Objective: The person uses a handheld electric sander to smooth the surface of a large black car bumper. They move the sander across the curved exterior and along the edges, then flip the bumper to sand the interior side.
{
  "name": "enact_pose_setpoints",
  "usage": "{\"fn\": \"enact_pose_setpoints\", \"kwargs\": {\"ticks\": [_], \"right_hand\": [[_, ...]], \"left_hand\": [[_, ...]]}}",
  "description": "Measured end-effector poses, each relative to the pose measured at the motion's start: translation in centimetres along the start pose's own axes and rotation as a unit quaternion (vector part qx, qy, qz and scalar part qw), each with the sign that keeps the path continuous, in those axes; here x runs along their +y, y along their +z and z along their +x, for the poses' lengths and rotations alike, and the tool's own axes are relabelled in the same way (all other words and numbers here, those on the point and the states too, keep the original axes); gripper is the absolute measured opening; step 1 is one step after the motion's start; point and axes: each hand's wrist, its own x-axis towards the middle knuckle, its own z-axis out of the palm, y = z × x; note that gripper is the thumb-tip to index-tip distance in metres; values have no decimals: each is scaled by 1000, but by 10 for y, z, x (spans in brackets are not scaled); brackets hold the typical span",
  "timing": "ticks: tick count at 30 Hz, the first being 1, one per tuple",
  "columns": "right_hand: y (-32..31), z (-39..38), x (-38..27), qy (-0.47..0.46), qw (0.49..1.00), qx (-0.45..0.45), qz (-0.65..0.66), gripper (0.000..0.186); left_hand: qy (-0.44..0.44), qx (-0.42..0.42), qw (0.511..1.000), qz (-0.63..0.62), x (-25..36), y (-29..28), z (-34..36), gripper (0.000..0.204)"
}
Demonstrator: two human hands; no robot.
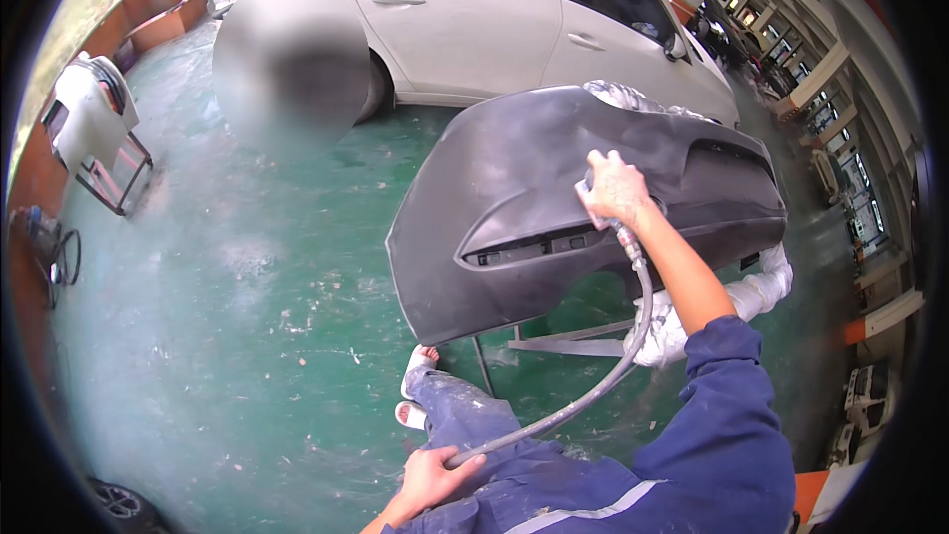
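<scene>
A dark grey car bumper rests on a metal stand in front of me. My right hand is closed around an air sander, pressed against the bumper's face above a long slot. Most of the sander is hidden under my fingers. A grey air hose runs from its fitting down and back to my left hand. That hand is closed on the hose in front of my thigh, well away from the bumper.
A white car is parked right behind the bumper. Wrapped padding covers parts of the stand. A white chair stands at far left, a tyre lies near left, and the floor is green. A round patch near the car is blurred.
</scene>
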Motion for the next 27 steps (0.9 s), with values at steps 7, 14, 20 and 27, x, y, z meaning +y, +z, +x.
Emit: {"fn": "enact_pose_setpoints", "kwargs": {"ticks": [7,14,20,27], "right_hand": [[62,23,-120,-128,989,-69,-17,46],[85,38,-193,-172,979,-97,-53,53],[43,53,-129,-20,999,12,-36,39],[37,38,-112,265,960,89,-18,49]], "left_hand": [[-31,15,999,10,-16,-72,32,56],[-46,59,996,57,-6,-155,68,58],[-6,-22,996,86,-6,-194,111,59],[5,-78,987,140,-56,-289,144,62]]}}
